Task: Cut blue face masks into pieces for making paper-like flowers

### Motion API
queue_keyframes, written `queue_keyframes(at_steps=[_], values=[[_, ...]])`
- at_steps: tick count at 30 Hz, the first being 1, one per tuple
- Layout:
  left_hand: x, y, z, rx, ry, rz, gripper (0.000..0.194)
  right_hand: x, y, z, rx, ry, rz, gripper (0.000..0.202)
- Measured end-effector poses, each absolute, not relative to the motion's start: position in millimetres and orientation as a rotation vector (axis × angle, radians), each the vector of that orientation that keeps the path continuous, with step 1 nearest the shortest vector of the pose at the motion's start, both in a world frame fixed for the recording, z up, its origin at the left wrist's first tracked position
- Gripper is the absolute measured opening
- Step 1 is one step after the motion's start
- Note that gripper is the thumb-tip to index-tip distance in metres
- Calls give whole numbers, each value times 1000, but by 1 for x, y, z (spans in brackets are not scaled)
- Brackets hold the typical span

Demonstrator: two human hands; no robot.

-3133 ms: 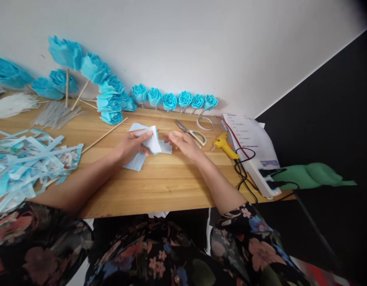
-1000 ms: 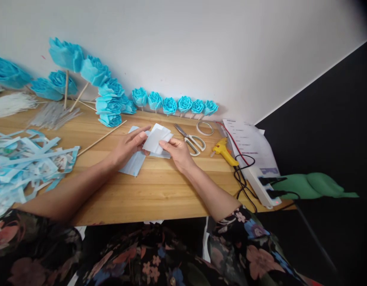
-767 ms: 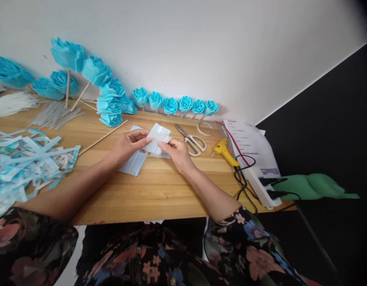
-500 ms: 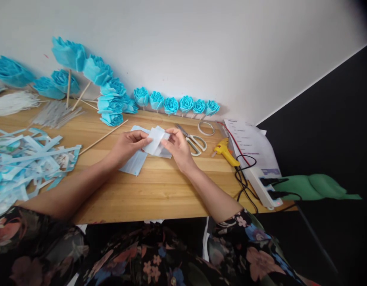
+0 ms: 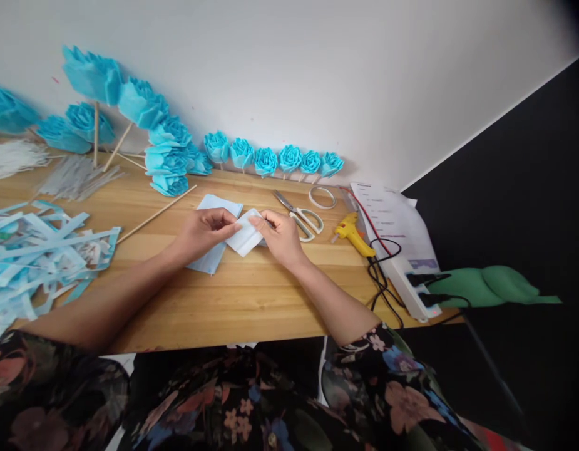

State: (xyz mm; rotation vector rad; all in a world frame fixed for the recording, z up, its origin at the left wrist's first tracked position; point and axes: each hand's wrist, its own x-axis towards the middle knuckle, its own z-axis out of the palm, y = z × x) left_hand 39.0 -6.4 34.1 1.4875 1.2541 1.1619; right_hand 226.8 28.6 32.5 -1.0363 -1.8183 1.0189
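Note:
Between my two hands is a small pale piece of soft fabric (image 5: 245, 234), turned so that one corner points down. My left hand (image 5: 208, 230) pinches its left corner between thumb and fingers. On the other side my right hand (image 5: 280, 233) grips the upper right edge, thumb on top. Below and behind my left hand lies a light blue fabric sheet (image 5: 218, 204), partly covered by that hand. A pair of scissors with white handles (image 5: 304, 219) rests just beyond my right hand.
Blue fabric roses (image 5: 265, 161) line the wall. Cut strips (image 5: 49, 250) heap at left, near a wooden stick (image 5: 158, 213). To the right are a tape roll (image 5: 323, 197), a yellow glue gun (image 5: 353, 235), cords, papers (image 5: 392, 219) and a power strip (image 5: 414, 291).
The pale piece has turned and now hangs with a corner down, showing a flatter face. Both hands still grip it. The whole view has shifted slightly.

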Motion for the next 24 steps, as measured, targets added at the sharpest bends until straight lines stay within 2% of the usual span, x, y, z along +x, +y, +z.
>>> queue_keyframes(at_steps=[14,24], values=[[38,-6,37,1461,1229,1135,34,227,29,29,-1013,-1794,1015,37],[39,-8,41,1457,1245,1101,32,228,32,32,-935,-1672,1203,29]])
